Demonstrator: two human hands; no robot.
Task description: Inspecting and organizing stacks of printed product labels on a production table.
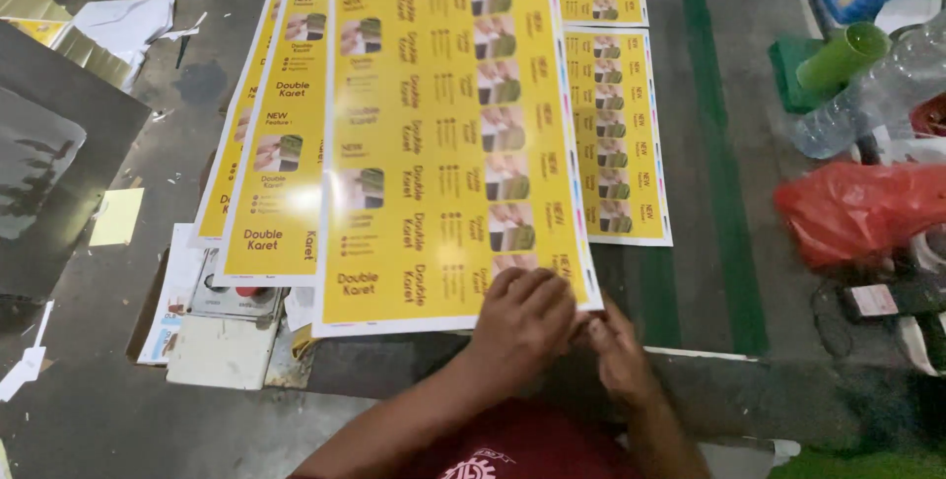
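Top printed sheet (443,144) lies on a fanned stack (266,144). Another sheet (616,134) lies right; bottle (867,95) and bag (857,208) farther right.

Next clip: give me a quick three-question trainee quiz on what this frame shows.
1. True or false: both hands touch the top yellow sheet at its near right corner.
2. Which hand lies flat on the sheet's printed face?
3. What lies right of the green floor stripe: A) red plastic bag, B) scissors?

Key:
1. True.
2. The left hand; the right hand is at the sheet's edge.
3. A, the red plastic bag.
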